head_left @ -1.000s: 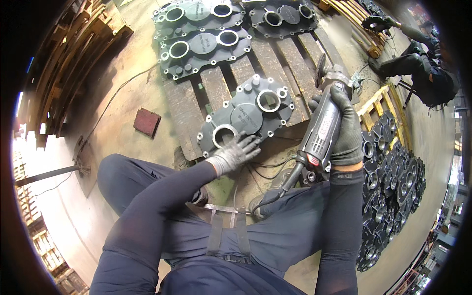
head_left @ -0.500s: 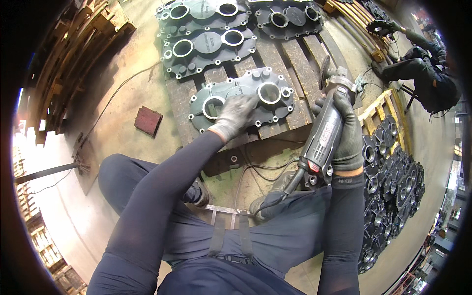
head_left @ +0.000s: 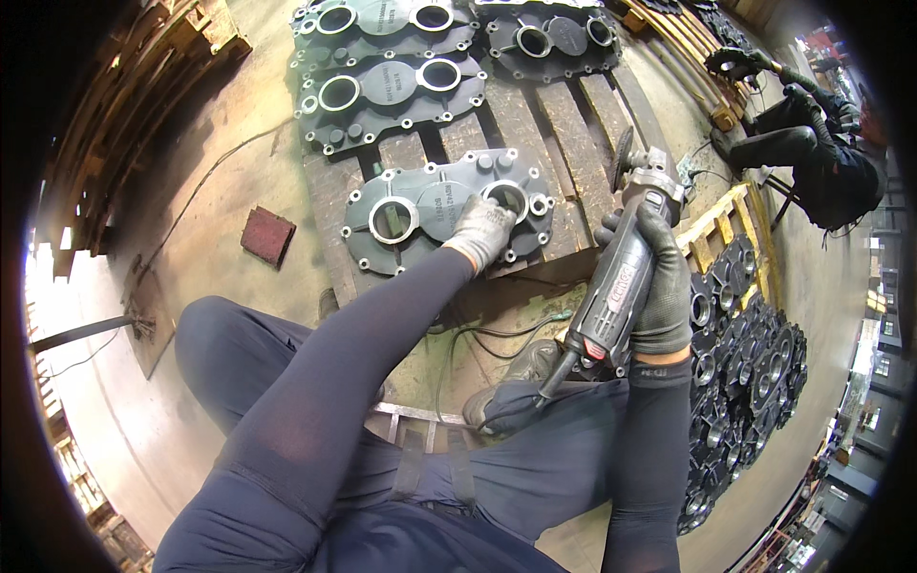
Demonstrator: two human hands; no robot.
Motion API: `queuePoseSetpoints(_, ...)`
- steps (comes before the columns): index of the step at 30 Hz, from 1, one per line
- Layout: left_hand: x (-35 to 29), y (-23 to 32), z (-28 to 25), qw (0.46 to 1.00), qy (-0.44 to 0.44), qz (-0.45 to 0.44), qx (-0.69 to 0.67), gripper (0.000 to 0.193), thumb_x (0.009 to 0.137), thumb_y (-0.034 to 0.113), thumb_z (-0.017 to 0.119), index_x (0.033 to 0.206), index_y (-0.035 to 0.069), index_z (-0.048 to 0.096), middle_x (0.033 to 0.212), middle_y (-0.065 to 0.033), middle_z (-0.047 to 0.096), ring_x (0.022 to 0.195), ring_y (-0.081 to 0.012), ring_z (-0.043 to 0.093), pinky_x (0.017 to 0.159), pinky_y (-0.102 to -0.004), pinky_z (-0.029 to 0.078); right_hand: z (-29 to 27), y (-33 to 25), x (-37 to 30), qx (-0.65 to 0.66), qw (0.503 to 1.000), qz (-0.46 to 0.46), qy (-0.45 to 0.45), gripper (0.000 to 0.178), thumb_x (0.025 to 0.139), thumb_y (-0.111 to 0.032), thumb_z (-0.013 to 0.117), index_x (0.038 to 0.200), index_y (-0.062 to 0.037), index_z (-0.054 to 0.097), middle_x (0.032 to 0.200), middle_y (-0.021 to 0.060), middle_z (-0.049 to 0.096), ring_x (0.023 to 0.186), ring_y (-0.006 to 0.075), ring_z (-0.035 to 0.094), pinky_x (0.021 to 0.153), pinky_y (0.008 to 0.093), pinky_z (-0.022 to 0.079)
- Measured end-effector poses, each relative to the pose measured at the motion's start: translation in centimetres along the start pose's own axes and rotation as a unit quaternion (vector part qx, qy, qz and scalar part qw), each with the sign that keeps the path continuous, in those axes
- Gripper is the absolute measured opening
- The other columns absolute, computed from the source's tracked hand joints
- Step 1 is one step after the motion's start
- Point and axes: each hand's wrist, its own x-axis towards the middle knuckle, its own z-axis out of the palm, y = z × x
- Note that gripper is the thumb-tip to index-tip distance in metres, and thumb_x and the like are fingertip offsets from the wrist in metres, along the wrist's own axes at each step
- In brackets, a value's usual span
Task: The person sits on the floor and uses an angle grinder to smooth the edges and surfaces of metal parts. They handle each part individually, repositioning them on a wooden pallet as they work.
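A grey cast metal cover (head_left: 437, 196) with two large round bores lies on a wooden pallet (head_left: 535, 134) in front of me. My gloved left hand (head_left: 483, 229) is at its right bore, fingers curled onto the near rim; some fingertips are hidden inside. Off to the right of the cover, my gloved right hand (head_left: 664, 286) is wrapped round an angle grinder (head_left: 611, 286). The grinder's head points away from me and its disc (head_left: 621, 158) stands clear of the cover. Its cord runs down near my right leg.
Similar covers (head_left: 387, 95) lie farther back on the pallet, with another (head_left: 554, 40) at back right. A dark red block (head_left: 267, 237) sits on the floor at left. Many dark castings (head_left: 745, 372) are piled at right. A co-worker (head_left: 812, 143) sits at far right. Pallets (head_left: 143, 105) stand stacked at left.
My left hand has moved right, from the cover's middle to its right bore. The cover has shifted slightly toward me. The grinder stays in my right hand.
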Motion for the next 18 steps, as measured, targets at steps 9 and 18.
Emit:
queuePoseSetpoints(9, -5.0, 0.3, -4.0, 0.967, 0.147, 0.007, -0.208, 0.029, 0.098, 0.027, 0.061, 0.118, 0.008, 0.07, 0.108, -0.018, 0.074, 0.107, -0.0348, 0.07, 0.094, -0.0467, 0.051, -0.9, -0.8, -1.3, 0.071, 0.995, -0.014, -0.067, 0.054, 0.097, -0.044, 0.069, 0.117, 0.0061, 0.063, 0.094, 0.0162, 0.072, 0.08, 0.0216, 0.074, 0.07, 0.032, 0.063)
queuePoseSetpoints(18, -14.3, 8.7, -21.1, 0.738, -0.151, 0.03, -0.657, 0.089, 0.09, 0.046, 0.079, 0.151, -0.004, 0.039, 0.117, -0.0138, 0.066, 0.103, -0.0151, 0.065, 0.092, -0.0295, 0.053, 0.3, 0.5, -1.7, 0.133, 0.983, -0.106, -0.063, 0.043, 0.095, -0.031, 0.072, 0.116, 0.0057, 0.063, 0.098, 0.015, 0.073, 0.079, 0.0207, 0.073, 0.072, 0.0324, 0.061)
